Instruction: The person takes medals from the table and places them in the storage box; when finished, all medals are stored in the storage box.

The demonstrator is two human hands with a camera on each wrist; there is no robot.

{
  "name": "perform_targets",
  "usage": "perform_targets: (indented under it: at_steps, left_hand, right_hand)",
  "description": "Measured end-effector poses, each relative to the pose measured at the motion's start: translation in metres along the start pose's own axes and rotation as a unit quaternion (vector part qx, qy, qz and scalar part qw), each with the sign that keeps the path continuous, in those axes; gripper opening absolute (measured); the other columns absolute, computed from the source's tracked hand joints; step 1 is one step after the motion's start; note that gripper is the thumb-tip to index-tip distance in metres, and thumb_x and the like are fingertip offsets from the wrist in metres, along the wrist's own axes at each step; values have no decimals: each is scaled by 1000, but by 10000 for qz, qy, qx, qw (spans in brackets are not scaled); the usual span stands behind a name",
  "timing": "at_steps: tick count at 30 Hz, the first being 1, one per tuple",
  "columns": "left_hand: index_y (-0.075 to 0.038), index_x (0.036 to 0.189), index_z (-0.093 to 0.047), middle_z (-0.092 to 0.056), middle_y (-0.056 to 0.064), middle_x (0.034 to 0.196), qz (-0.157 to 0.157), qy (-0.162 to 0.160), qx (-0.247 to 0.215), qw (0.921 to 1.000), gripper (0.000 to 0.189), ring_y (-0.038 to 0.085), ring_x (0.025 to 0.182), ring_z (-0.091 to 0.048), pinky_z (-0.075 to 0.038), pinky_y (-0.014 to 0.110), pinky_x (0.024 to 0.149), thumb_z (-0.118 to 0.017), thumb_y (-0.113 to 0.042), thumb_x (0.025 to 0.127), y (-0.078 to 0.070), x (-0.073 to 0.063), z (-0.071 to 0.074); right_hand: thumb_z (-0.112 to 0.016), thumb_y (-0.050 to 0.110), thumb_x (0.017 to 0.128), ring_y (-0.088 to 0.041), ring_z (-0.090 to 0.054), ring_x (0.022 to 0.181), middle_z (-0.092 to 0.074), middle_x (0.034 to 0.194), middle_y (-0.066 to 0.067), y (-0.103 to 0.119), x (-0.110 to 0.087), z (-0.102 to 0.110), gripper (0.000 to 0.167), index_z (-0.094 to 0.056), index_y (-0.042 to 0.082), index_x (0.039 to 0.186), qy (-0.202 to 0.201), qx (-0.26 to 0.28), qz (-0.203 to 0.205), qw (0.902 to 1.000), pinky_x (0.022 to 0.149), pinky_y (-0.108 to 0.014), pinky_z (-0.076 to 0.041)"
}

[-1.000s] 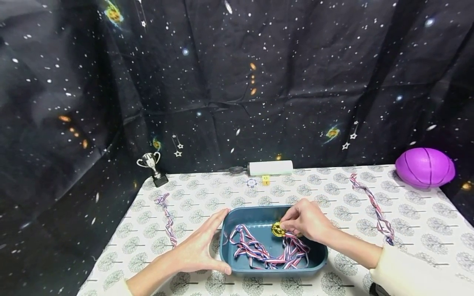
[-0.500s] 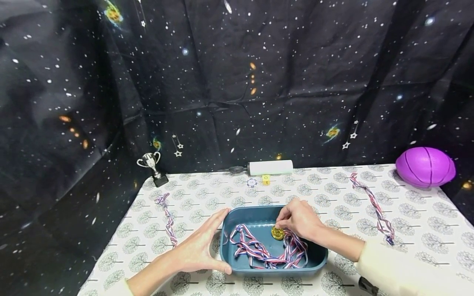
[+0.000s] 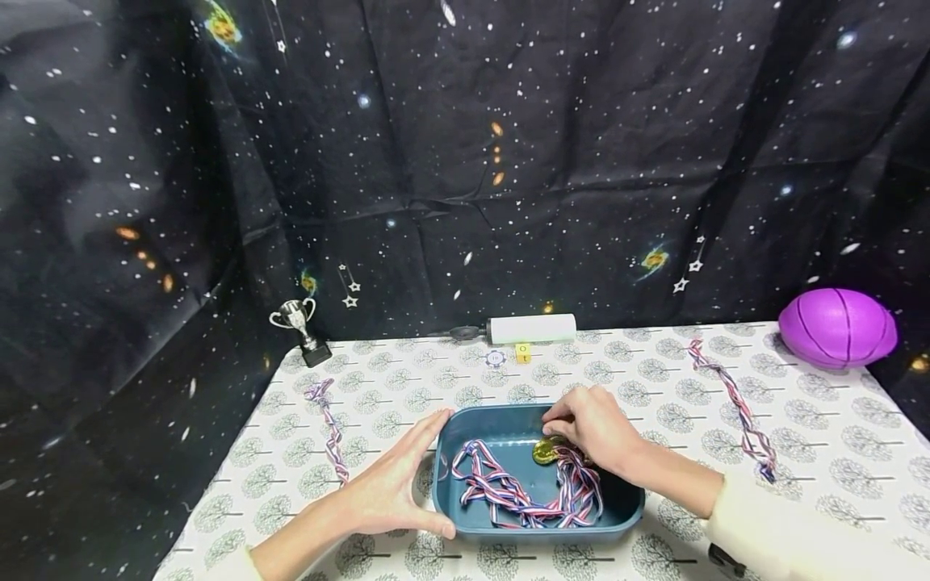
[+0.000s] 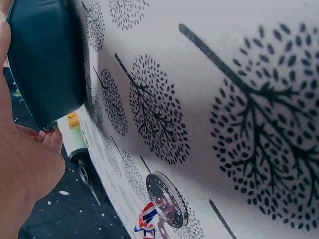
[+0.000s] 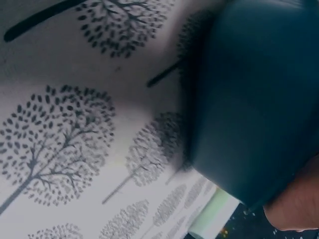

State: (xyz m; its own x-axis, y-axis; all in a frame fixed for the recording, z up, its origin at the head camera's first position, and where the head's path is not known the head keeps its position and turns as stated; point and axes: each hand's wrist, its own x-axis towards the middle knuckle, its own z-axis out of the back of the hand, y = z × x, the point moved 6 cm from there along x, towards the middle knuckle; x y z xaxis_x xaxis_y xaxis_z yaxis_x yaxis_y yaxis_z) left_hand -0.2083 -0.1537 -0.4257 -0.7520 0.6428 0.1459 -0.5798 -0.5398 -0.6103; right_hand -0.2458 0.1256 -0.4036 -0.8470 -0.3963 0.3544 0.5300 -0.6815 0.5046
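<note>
A dark teal plastic basin (image 3: 538,536) sits at the table's front. My left hand (image 3: 388,494) spans its left end, fingertips at the far rim and thumb at the near rim; the left wrist view shows fingers (image 4: 45,137) bent over the edge. Inside, a gold medal (image 3: 543,451) lies at the right with its tangled striped ribbon (image 3: 577,488). More ribbon (image 3: 494,488) in red, white and blue lies to the left. Just above the gold medal, my right hand (image 3: 601,432) has its fingers loosely bent by the back rim, holding nothing visible.
A silver medal (image 4: 167,199) lies left of the basin. Striped ribbons stretch at left (image 3: 332,436) and right (image 3: 734,395). Along the back stand a trophy cup (image 3: 294,319), a white cylinder (image 3: 533,329), a poker chip (image 3: 495,359), a yellow letter block (image 3: 523,353) and a purple ball (image 3: 838,328).
My right fingers pinched the gold medal's edge, moved slightly left with it and let it go in the basin; they now sit above it. The left hand has stayed put.
</note>
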Motion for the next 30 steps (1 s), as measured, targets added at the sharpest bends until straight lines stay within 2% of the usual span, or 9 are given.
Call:
perform_targets:
  at_steps: [2, 6, 10, 13, 17, 24, 25, 28, 30]
  left_hand:
    - [-17, 172, -14, -21, 7, 175, -9, 1, -4, 10000, 141, 32, 159, -25, -28, 65, 123, -96, -62, 67, 0, 0, 0]
    - [-17, 172, -14, -20, 8, 175, 7, 10, -13, 10000, 141, 33, 159, -25, -28, 65, 122, -97, -59, 66, -1, 1, -1]
    - [-18, 172, -13, -19, 7, 176, 27, 18, -19, 10000, 141, 33, 159, -24, -27, 65, 122, -97, -59, 67, 0, 1, -2]
    - [-20, 172, -11, -18, 8, 176, 54, 40, -4, 10000, 142, 33, 160, -23, -27, 66, 122, -97, -59, 67, 1, 0, -3]
    - [-22, 173, -9, -18, 9, 176, 45, 49, 64, 10000, 142, 34, 160, -22, -26, 65, 123, -97, -59, 68, 2, -1, -3]
    - [-25, 173, -8, -17, 5, 177, 17, 41, 158, 9999, 141, 32, 160, -21, -26, 63, 123, -97, -58, 68, 2, -2, -2]
    - [-27, 173, -8, -17, 3, 177, 36, 51, 144, 9999, 141, 32, 160, -21, -27, 63, 123, -97, -58, 68, 2, -3, -1]
    - [-30, 173, -7, -17, 3, 177, 85, 130, 60, 9999, 140, 32, 160, -23, -27, 65, 123, -97, -55, 69, 2, -5, 2]
    - [-32, 172, -7, -17, 4, 177, 168, 217, -33, 9996, 139, 33, 159, -24, -27, 66, 122, -97, -53, 70, 3, -7, 5]
  right_hand:
    - [-86, 10, 88, -17, -78, 82, -81, 90, -3, 1, 1, 9, 8, -86, 6, 95, -35, 24, 3, 10000, 74, -36, -66]
    - [-85, 11, 90, -13, -76, 83, -82, 96, -3, -3, -1, 30, 12, -86, 8, 101, -149, 237, -344, 9990, 73, -32, -65]
    - [-85, 13, 92, -18, -78, 90, -81, 106, -7, -11, -9, 54, 22, -84, 6, 112, -174, 641, -552, 9963, 78, -33, -65]
    - [-84, 19, 93, -25, -76, 99, -79, 118, -8, -20, -18, 69, 33, -80, 7, 123, -111, 711, -478, 9963, 87, -40, -64]
    - [-84, 30, 94, -32, -71, 115, -72, 135, -5, -36, -35, 90, 47, -73, 14, 137, -120, 457, -511, 9976, 98, -56, -58]
    - [-85, 32, 93, -33, -64, 126, -63, 150, -4, -66, -70, 122, 63, -62, 22, 151, -172, 245, -696, 9971, 103, -65, -50]
    - [-85, 32, 93, -30, -63, 127, -62, 151, -4, -70, -75, 126, 65, -61, 25, 152, -167, 195, -735, 9970, 103, -64, -50]
    - [-87, 30, 91, -11, -59, 130, -59, 154, -2, -82, -91, 132, 70, -57, 31, 155, -164, 183, -746, 9969, 108, -36, -51]
    - [-87, 26, 91, 2, -56, 128, -58, 155, -3, -87, -100, 134, 74, -54, 32, 157, -119, 201, -677, 9974, 102, -16, -47]
